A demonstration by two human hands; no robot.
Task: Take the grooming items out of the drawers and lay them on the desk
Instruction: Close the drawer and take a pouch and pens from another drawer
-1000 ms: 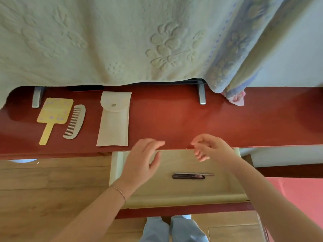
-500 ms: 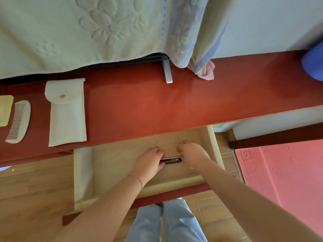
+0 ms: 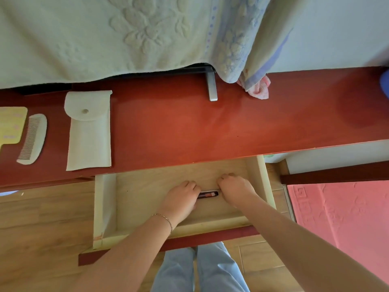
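1. Drawer (image 3: 105, 207): pulled out from under the red desk (image 3: 210, 131), pale wood inside. Both hands are down in it.
2. Item in drawer: a slim dark stick-shaped item (image 3: 207, 194) lies on the drawer floor, right of centre, running left to right. Only its middle shows between the two hands; what kind of grooming item it is cannot be told.
3. Left hand (image 3: 179, 200): palm down over the left end of the item, fingers curled onto it. A thin bracelet (image 3: 164, 219) sits on the wrist.
4. Right hand (image 3: 236, 189): palm down at the item's right end, fingers curled at it. Whether either hand has a firm grasp or only touches cannot be told, as the fingertips are hidden.
5. On the desk, far left: a yellow paddle brush (image 3: 10, 125), cut off by the frame edge; a pale comb (image 3: 32, 139) just beside it; a cream snap-flap pouch (image 3: 88, 129) to the right, apart from the comb.
6. A pale embossed cloth (image 3: 126, 34) hangs over the far edge of the desk.
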